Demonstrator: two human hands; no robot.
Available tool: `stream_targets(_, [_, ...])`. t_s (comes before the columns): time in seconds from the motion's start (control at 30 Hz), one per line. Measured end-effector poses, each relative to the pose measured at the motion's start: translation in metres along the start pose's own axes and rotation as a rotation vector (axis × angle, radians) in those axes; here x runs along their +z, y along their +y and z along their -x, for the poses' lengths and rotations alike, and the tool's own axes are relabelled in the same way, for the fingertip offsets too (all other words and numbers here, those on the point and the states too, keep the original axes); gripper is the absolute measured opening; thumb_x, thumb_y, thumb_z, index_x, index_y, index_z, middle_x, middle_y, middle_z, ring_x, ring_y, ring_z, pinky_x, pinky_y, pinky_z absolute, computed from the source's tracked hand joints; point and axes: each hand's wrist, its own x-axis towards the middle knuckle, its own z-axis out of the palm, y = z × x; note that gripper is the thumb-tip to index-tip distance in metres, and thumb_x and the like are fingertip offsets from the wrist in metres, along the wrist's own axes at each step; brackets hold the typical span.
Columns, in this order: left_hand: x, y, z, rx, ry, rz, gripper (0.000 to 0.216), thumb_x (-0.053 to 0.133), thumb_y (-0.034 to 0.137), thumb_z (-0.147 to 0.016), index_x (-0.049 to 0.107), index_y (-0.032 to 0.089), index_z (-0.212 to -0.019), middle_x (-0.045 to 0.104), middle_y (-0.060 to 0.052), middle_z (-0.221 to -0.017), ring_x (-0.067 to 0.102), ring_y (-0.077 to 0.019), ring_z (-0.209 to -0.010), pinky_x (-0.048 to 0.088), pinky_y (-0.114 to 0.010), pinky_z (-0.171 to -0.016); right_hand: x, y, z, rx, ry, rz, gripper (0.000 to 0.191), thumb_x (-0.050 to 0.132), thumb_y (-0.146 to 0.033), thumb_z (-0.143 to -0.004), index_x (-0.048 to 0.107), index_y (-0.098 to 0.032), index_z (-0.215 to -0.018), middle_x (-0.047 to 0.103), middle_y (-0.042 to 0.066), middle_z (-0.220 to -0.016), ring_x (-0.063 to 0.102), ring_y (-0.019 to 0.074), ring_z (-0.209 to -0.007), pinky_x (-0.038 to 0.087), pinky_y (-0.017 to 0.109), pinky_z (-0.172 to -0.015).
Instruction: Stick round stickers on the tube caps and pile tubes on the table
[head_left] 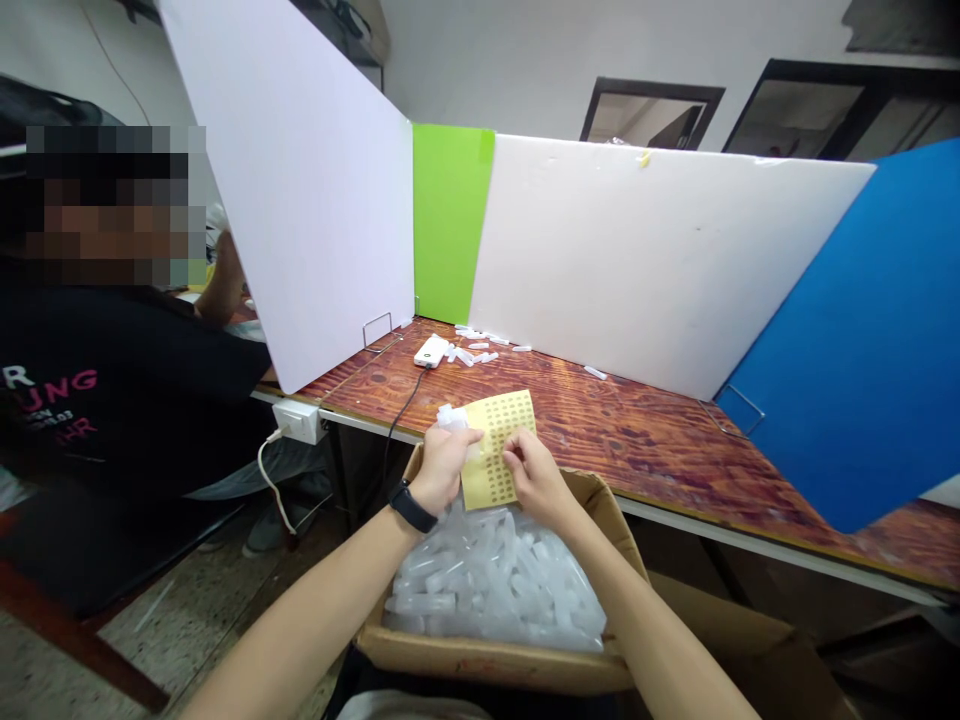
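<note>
A yellow sheet of small dark stickers [500, 415] is held over an open cardboard box by my left hand [442, 465], which wears a black wristband. The same hand also grips translucent white plastic pieces [451, 416] at the sheet's upper left; how many is hidden. My right hand [536, 475] is closed in a pinch against the sheet's front, and whatever lies between its fingertips is too small to make out. Many translucent plastic tubes [495, 580] fill the box [480, 665] below both hands, inside a clear bag.
On the wood-grain table [600, 430] lie several loose tubes [472, 355] and a white device [431, 350] with a cable. White, green and blue partition panels [667, 260] stand around it. At the left sits another person [127, 370], near a white power socket [298, 421].
</note>
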Motion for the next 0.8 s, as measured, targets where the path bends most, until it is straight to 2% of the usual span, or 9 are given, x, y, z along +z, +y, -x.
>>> stream_targets(0.1, [-0.002, 0.001, 0.005, 0.388, -0.006, -0.381, 0.016, 0.065, 0.016, -0.058, 0.056, 0.014, -0.071, 0.059, 0.000, -0.068, 0.053, -0.0116, -0.060, 0.041, -0.024, -0.060, -0.013, -0.010, -0.003, 0.040, 0.016, -0.165, 0.009, 0.041, -0.023, -0.082, 0.043, -0.019, -0.073, 0.044, 0.000, -0.070, 0.043, 0.0140, -0.064, 0.037, 0.027, -0.060])
stream_targets(0.17, [-0.002, 0.002, 0.009, 0.637, -0.087, -0.639, 0.008, 0.059, 0.019, -0.066, 0.052, 0.016, -0.068, 0.054, 0.001, -0.065, 0.049, -0.0107, -0.060, 0.039, -0.023, -0.059, -0.024, -0.020, -0.004, 0.062, -0.003, -0.296, 0.011, 0.043, -0.027, -0.082, 0.044, -0.019, -0.074, 0.048, 0.001, -0.075, 0.045, 0.0140, -0.068, 0.038, 0.027, -0.064])
stream_targets(0.3, [-0.003, 0.004, 0.014, 0.958, -0.238, -0.929, 0.010, 0.048, 0.021, -0.078, 0.048, 0.017, -0.069, 0.050, -0.001, -0.067, 0.048, -0.0118, -0.062, 0.038, -0.023, -0.057, -0.039, -0.037, -0.002, 0.105, -0.158, -0.502, 0.016, 0.049, -0.032, -0.079, 0.046, -0.019, -0.071, 0.053, 0.003, -0.082, 0.050, 0.0155, -0.077, 0.040, 0.028, -0.071])
stream_targets(0.4, [-0.004, 0.002, 0.012, 1.068, -0.257, -1.015, 0.006, 0.046, 0.020, -0.079, 0.047, 0.017, -0.073, 0.050, -0.003, -0.069, 0.049, -0.0132, -0.064, 0.040, -0.024, -0.059, -0.041, -0.039, 0.000, 0.160, -0.190, -0.519, 0.018, 0.052, -0.034, -0.078, 0.047, -0.018, -0.070, 0.054, 0.002, -0.078, 0.050, 0.0156, -0.075, 0.040, 0.029, -0.069])
stream_targets(0.53, [-0.002, 0.000, 0.010, 1.090, -0.281, -1.088, 0.003, 0.045, 0.016, -0.078, 0.047, 0.016, -0.076, 0.051, -0.004, -0.071, 0.050, -0.0141, -0.067, 0.041, -0.025, -0.060, -0.041, -0.034, 0.000, 0.208, -0.164, -0.472, 0.017, 0.053, -0.033, -0.077, 0.049, -0.018, -0.071, 0.053, 0.001, -0.074, 0.048, 0.0143, -0.069, 0.039, 0.027, -0.065])
stream_targets(0.8, [0.000, -0.002, 0.010, 1.167, -0.219, -1.197, 0.004, 0.045, 0.017, -0.080, 0.047, 0.015, -0.078, 0.052, -0.005, -0.072, 0.051, -0.0166, -0.072, 0.043, -0.027, -0.064, -0.036, -0.031, -0.001, 0.250, -0.068, -0.378, 0.009, 0.054, -0.024, -0.074, 0.051, -0.017, -0.069, 0.055, 0.000, -0.068, 0.050, 0.0129, -0.062, 0.040, 0.026, -0.059])
